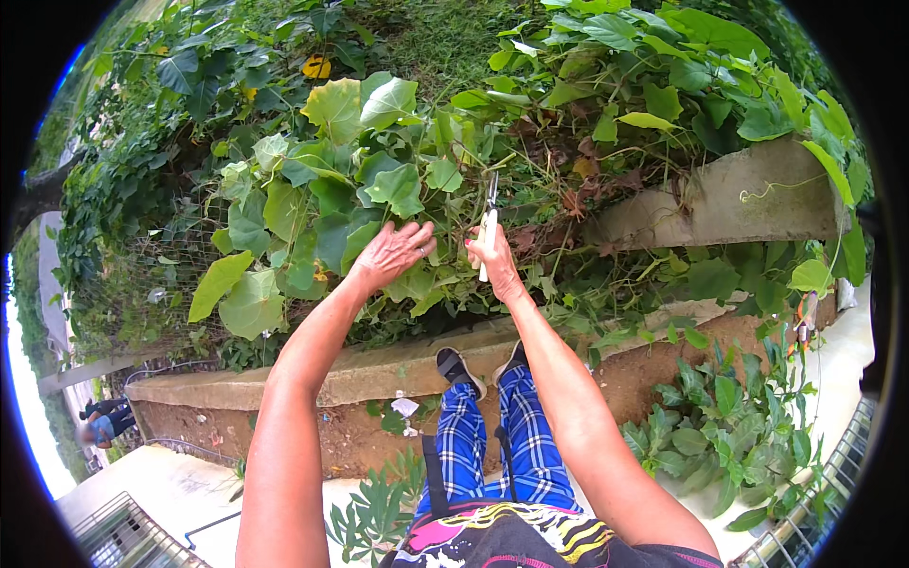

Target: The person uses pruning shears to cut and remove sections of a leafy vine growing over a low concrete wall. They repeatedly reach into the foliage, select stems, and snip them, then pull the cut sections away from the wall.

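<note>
My right hand (493, 259) is closed around the pale handles of a pair of pruning shears (488, 227), whose metal blades point up into the vine stems. To its left, my left hand (399, 252), with a ring on one finger, reaches into the broad-leaved vine (398, 190); its fingertips are among the leaves, and whether they grip a stem cannot be told. Brown, withered leaves (574, 202) hang to the right of the shears.
A concrete beam (731, 202) crosses the right side. A low concrete curb (341, 373) runs by my feet, with soil (369, 444) behind. Wire mesh (170, 255) stands at left, leafy shrubs (710, 419) at lower right. Another person (110, 426) is far left.
</note>
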`<state>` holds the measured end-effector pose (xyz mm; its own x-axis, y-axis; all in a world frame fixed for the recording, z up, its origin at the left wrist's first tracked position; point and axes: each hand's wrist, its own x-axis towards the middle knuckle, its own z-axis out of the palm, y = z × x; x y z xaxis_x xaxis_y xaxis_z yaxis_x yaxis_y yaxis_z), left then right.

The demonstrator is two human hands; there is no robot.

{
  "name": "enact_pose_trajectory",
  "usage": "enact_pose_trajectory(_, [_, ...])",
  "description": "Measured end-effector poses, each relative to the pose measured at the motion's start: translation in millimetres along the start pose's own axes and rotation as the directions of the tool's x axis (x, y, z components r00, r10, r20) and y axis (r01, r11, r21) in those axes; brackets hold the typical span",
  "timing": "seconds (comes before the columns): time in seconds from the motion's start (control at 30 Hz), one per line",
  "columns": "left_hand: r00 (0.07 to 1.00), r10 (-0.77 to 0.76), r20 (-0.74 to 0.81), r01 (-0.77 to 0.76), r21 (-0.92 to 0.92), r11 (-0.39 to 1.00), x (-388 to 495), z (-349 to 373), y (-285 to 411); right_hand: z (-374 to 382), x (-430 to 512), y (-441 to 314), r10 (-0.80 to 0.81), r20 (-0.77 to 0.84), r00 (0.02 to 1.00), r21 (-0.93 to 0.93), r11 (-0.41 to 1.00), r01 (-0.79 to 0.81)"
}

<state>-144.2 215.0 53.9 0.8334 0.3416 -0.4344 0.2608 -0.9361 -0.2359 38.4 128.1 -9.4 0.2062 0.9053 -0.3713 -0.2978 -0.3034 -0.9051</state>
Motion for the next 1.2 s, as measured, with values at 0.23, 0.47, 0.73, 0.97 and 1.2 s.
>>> enact_pose_trajectory(0.23, [0.987,-0.044,-0.152,0.01,-0.213,0.977,15,5,3,2,0,0,0.003,-0.013,1.0,-0.015,1.0,-0.003])
enact_pose_trajectory(0.47, [0.968,-0.004,-0.252,-0.045,-0.187,0.981,30,1,-7,2,5,-2,-0.018,-0.018,1.0,-0.019,1.0,0.017])
enact_pose_trajectory(0.73, [0.998,-0.051,-0.036,0.041,-0.238,0.97,32,-7,9,3,12,-2,-0.025,0.006,1.0,-0.026,0.999,0.025])
enact_pose_trajectory(0.97, [0.999,-0.025,-0.034,0.009,-0.392,0.92,-9,-10,15,-3,10,-10,-0.032,0.034,0.999,-0.145,0.989,0.037])
enact_pose_trajectory(1.2, [0.987,-0.127,-0.103,0.068,-0.447,0.892,-12,-2,0,-25,-60,-31,-0.025,0.253,0.967,-0.581,0.796,0.172])
